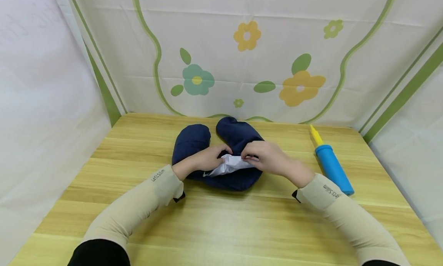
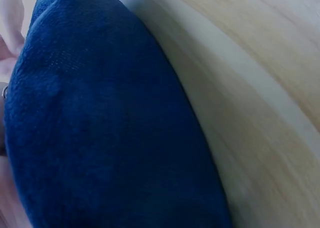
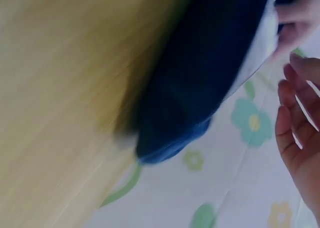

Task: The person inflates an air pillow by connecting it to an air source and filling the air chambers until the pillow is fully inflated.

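Observation:
A navy plush U-shaped neck pillow (image 1: 238,183) lies on the table, its two arms toward the back wall. Along its near curve an unzipped opening bares a white inner lining (image 1: 230,164), with a small zip pull (image 1: 204,174) at the left end. My left hand (image 1: 205,158) pinches the lining between thumb and fingers at that opening. Over the lining's right end hovers my right hand (image 1: 268,156). In the right wrist view its fingers (image 3: 284,123) are loosely bent, with a gap between them and the cloth. The pillow cover (image 2: 110,113) fills much of the left wrist view.
A blue hand pump (image 1: 333,169) with a yellow nozzle (image 1: 315,135) lies on the right of the wooden table (image 1: 221,227). Behind the table's far edge hangs a white curtain (image 1: 214,35) with printed flowers. White sheets flank both sides.

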A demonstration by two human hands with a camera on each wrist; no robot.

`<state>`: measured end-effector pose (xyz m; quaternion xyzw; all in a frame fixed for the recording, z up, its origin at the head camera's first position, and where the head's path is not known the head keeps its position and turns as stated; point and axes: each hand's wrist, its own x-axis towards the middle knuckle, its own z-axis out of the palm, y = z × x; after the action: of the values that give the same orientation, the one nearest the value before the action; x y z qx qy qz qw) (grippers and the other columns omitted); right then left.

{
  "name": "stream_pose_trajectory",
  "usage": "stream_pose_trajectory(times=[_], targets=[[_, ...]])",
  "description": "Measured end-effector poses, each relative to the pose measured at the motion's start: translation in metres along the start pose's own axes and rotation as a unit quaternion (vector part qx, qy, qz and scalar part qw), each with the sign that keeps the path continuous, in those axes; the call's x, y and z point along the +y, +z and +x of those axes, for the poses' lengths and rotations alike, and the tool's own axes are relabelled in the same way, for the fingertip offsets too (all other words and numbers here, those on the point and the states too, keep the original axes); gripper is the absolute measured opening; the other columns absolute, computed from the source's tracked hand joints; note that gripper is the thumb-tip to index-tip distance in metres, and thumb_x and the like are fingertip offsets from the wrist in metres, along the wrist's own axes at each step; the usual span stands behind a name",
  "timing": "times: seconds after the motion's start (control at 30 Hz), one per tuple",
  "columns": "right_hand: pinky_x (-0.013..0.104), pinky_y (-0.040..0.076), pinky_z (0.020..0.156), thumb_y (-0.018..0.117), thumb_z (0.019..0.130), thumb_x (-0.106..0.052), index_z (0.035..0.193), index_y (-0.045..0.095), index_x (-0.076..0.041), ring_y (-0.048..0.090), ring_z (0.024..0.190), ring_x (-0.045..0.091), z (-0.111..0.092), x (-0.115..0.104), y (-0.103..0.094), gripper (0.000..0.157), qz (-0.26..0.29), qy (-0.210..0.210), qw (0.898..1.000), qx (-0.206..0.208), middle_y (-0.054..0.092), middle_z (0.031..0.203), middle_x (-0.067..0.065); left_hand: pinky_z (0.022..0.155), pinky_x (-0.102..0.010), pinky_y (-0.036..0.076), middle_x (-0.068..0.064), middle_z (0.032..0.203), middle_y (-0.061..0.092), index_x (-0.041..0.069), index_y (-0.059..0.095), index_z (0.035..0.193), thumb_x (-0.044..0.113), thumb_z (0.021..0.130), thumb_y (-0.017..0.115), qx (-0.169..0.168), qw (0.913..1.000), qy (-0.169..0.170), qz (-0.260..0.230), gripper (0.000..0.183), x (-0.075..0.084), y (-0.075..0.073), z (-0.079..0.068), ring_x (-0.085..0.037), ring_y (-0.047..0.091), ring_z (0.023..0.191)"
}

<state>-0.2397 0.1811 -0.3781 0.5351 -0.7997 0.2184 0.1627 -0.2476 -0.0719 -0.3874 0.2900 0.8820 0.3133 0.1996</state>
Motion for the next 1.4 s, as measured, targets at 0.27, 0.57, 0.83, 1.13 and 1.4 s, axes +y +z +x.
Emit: stream_pose_trajectory(times=[0.27,0.57,0.83,1.13,1.4], targets=[[0.030,0.056,0.075,0.083,0.084,-0.002,0.096,0.077,-0.009,0.069,0.084,0.014,0.006,-0.013,0.015,0.016,0.007,0.018,0.996,-0.086,0.072,0.094,-0.001,0.073,-0.034,0.042,-0.008,0.082,0.058,0.012,0.060,0.133,0.009,0.102,0.064,0.046,0.9987,-0.007,0.020,0.032,0.000,0.002,0.000,-0.019,0.043,0.062],[0.030,0.056,0.078,0.081,0.087,-0.004,0.100,0.079,-0.011,0.070,0.089,0.015,0.011,-0.005,0.020,0.016,0.013,0.066,0.991,-0.113,0.073,0.097,-0.001,0.082,-0.035,0.055,-0.006,0.128,0.063,0.014,0.070,0.119,0.007,0.091,0.079,0.104,0.9938,0.031,0.027,0.031,0.005,-0.006,-0.006,-0.026,0.064,0.107],[0.030,0.056,0.080,0.076,0.091,-0.001,0.103,0.080,-0.010,0.070,0.092,0.015,0.016,-0.001,0.018,0.016,0.051,0.114,0.981,-0.148,0.073,0.101,0.000,0.077,-0.030,0.052,-0.002,0.123,0.062,0.018,0.080,0.101,0.011,0.092,0.079,0.072,0.9887,0.052,0.121,0.011,0.014,0.000,-0.008,-0.019,0.062,0.099],[0.028,0.056,0.079,0.074,0.092,-0.001,0.104,0.080,-0.010,0.070,0.090,0.015,0.017,0.001,0.021,0.016,0.052,0.138,0.974,-0.170,0.074,0.103,0.001,0.074,-0.031,0.051,0.000,0.116,0.063,0.021,0.081,0.106,0.018,0.090,0.082,0.051,0.9888,-0.011,0.140,0.016,0.007,0.007,0.001,-0.015,0.060,0.091],[0.024,0.054,0.073,0.079,0.089,-0.006,0.100,0.081,-0.012,0.068,0.081,0.011,0.023,-0.009,0.030,0.013,-0.002,0.097,0.983,-0.157,0.073,0.095,-0.002,0.073,-0.030,0.051,0.000,0.114,0.064,0.020,0.081,0.105,0.017,0.089,0.082,0.038,0.9931,-0.023,0.109,0.017,0.002,0.004,0.004,-0.015,0.059,0.088]])
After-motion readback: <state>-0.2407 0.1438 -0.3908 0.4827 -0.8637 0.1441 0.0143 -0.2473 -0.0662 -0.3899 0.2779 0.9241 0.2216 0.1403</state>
